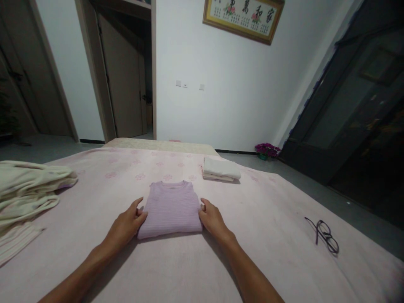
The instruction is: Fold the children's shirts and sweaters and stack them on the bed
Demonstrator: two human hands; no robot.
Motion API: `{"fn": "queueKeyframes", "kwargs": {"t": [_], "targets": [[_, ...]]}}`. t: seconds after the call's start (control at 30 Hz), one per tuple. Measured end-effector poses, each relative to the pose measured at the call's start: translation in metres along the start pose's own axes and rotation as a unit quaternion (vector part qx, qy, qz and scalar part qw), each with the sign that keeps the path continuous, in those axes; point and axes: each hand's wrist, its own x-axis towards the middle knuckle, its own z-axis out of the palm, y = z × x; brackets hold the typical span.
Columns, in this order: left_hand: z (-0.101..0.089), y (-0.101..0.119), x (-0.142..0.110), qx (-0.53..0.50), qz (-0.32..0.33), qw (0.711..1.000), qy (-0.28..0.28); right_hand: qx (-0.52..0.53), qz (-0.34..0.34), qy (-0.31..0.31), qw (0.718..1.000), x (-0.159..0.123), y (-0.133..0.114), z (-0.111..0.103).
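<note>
A folded lilac sweater [171, 208] lies flat in front of me, its round neckline pointing away. The knit has fine horizontal ribs. At its left edge is my left hand [128, 219], thumb touching the fabric and index finger stretched forward, apart from the thumb. My right hand [214, 216] is at the opposite edge with its thumb against the side and its index finger extended. Some of the lower fingers of both hands are curled and partly hidden. Neither hand shows a clear grip on the sweater.
The sweater rests on a pink flowered bedspread [252, 256]. Behind it to the right sits a folded white cloth stack [221, 169]. Rumpled cream clothes [28, 189] lie at far left. Black-framed glasses [326, 237] lie at right. Purple flowers [267, 150] stand on the floor.
</note>
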Motion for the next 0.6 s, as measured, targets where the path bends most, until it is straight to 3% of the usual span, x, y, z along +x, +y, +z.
{"fn": "queueKeyframes", "kwargs": {"t": [0.07, 0.13, 0.2, 0.27, 0.43, 0.6], "targets": [[-0.004, 0.006, -0.005, 0.056, 0.049, 0.996, 0.05, -0.073, -0.04, 0.034, 0.996, -0.003, -0.007, -0.006], [-0.003, 0.011, -0.008, 0.078, 0.142, 0.983, 0.085, -0.101, -0.122, 0.049, 0.986, -0.007, -0.018, -0.006], [0.005, 0.011, -0.005, 0.083, 0.242, 0.964, 0.07, -0.109, -0.209, 0.025, 0.972, -0.011, -0.027, -0.001], [0.016, 0.007, 0.0, 0.1, 0.299, 0.949, 0.021, -0.121, -0.255, -0.031, 0.959, -0.014, -0.032, 0.006], [0.033, -0.009, 0.009, 0.163, 0.271, 0.945, -0.088, -0.165, -0.187, -0.155, 0.956, -0.017, -0.025, 0.014], [0.023, -0.02, 0.009, 0.151, 0.274, 0.944, -0.102, -0.146, -0.184, -0.173, 0.956, -0.014, -0.012, 0.005]]}}
